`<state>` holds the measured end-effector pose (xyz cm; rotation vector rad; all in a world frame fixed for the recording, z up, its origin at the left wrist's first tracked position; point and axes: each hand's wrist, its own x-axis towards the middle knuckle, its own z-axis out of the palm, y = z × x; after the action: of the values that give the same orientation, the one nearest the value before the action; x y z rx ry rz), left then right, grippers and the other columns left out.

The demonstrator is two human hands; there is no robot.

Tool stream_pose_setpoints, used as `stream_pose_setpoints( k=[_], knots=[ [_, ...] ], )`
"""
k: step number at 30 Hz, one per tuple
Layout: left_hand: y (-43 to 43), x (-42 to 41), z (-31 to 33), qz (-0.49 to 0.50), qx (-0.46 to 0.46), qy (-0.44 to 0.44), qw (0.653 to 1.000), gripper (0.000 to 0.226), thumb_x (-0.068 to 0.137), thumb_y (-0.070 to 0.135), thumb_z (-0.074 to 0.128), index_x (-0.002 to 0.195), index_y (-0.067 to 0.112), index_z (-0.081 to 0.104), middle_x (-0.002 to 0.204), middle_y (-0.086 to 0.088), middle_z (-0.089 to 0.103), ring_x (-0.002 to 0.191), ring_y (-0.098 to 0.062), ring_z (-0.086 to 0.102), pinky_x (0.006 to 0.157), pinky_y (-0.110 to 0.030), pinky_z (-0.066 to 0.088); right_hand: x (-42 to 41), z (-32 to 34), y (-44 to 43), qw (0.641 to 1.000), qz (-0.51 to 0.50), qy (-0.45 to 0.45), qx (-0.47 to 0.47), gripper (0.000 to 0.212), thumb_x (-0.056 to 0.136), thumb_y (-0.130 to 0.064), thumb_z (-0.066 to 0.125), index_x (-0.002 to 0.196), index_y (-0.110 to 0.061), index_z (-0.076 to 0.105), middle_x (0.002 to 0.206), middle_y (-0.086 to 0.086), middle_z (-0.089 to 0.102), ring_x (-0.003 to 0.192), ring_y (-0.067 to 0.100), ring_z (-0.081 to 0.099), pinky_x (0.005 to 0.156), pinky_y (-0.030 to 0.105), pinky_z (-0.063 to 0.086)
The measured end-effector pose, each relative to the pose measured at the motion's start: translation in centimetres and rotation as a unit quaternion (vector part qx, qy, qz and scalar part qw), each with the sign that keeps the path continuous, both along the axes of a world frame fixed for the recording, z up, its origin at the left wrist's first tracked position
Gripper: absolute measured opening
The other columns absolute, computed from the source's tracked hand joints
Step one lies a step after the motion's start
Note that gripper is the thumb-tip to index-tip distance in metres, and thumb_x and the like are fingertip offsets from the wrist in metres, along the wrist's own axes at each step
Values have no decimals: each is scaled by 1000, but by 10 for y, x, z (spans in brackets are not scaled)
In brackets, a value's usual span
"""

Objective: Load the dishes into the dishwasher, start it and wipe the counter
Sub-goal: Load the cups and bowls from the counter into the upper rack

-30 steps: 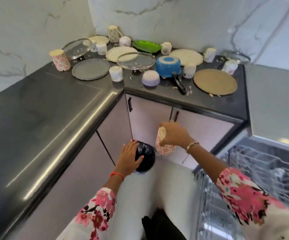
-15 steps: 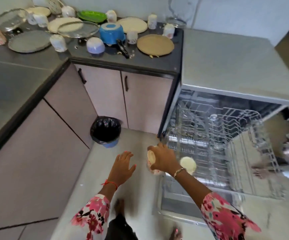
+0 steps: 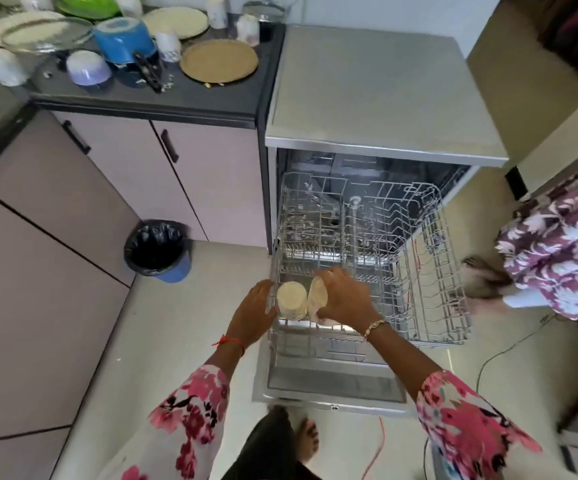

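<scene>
Counter point(image 3: 211, 98), dark stone, 11 o'clock: blue pot point(image 3: 123, 39), round tan plate point(image 3: 219, 60), pale cups crowded together. Bin point(image 3: 157, 249), black liner, 9 o'clock on floor. Left hand point(image 3: 251, 315): fingers near straight, touching left front rim of wire rack point(image 3: 429, 271). Racked cup point(image 3: 291, 299) stands in rack's front-left corner. Right hand point(image 3: 344, 296) curled round held cup point(image 3: 317, 296), tilted, just beside racked cup. Dishwasher point(image 3: 377, 91), steel, door down. Other person point(image 3: 557, 244), 3 o'clock.

The rack point(image 3: 433, 271) is thin grey wire, the dishwasher top point(image 3: 377, 91) matt brushed metal. The dark counter point(image 3: 190, 98) looks smooth with a dull sheen; the bin liner point(image 3: 156, 244) is glossy black plastic.
</scene>
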<state>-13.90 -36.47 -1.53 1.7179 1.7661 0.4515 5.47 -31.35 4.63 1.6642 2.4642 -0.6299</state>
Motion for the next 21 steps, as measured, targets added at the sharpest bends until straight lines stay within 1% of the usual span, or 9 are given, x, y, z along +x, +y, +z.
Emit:
stream_pose_setpoints(
  k=[4,7,9,13,16,18,19,20,21],
  knots=[
    [24,8,-11,14,-20,-1,1000,57,90,9,52,141,2,29,149,-14,30,139,-26,28,112,-25,20,16,-10,33,1000,-27,-6,-7,84,68,-38,78,137,-17,36,135,10,41,124,26,40,94,40,46],
    [47,7,-25,27,-34,11,999,58,92,9,49,143,2,23,152,-14,25,141,-25,24,114,-28,18,16,-21,59,999,-38,-12,-5,83,70,-40,76,138,-17,33,136,11,40,126,28,38,95,41,46],
    [64,4,-35,32,-48,18,998,58,94,10,46,145,2,18,154,-14,19,143,-25,18,115,-27,14,11,-32,77,999,-34,-17,-5,81,73,-40,74,139,-17,32,137,12,39,126,29,38,95,41,46],
    [96,-2,-56,55,-73,10,996,58,95,6,41,146,0,12,156,-14,10,144,-23,10,113,-21,7,-9,-61,109,999,-5,-39,-14,77,74,-38,73,138,-18,34,139,10,36,127,27,36,91,42,48],
    [113,-5,-71,49,-94,-5,994,60,95,3,40,146,-1,9,156,-15,8,145,-23,8,112,-20,5,-26,-85,126,998,34,-51,-28,72,77,-33,72,138,-21,35,139,12,33,128,28,34,85,43,49],
    [120,-7,-76,47,-111,-18,993,57,95,0,38,145,-1,11,154,-17,15,143,-25,17,112,-21,10,-36,-99,132,997,60,-46,-30,73,76,-31,72,139,-23,35,139,16,31,128,31,34,84,43,51],
    [123,-8,-79,54,-120,-30,991,56,94,-2,37,145,1,14,150,-20,27,139,-28,29,111,-23,19,-40,-106,135,996,74,-41,-28,74,76,-30,73,139,-24,36,139,18,31,129,32,34,85,43,51],
    [125,-9,-80,57,-126,-41,990,56,93,-4,37,145,3,17,140,-23,42,128,-32,43,105,-27,31,-44,-114,137,995,88,-41,-31,74,76,-29,73,139,-24,36,139,18,31,130,33,32,87,43,49],
    [127,-10,-80,55,-127,-44,989,57,92,-5,38,145,4,20,123,-26,55,111,-36,55,94,-31,41,-48,-122,139,993,104,-44,-36,73,77,-27,72,140,-24,35,140,19,31,131,34,30,90,43,47]
  ],
)
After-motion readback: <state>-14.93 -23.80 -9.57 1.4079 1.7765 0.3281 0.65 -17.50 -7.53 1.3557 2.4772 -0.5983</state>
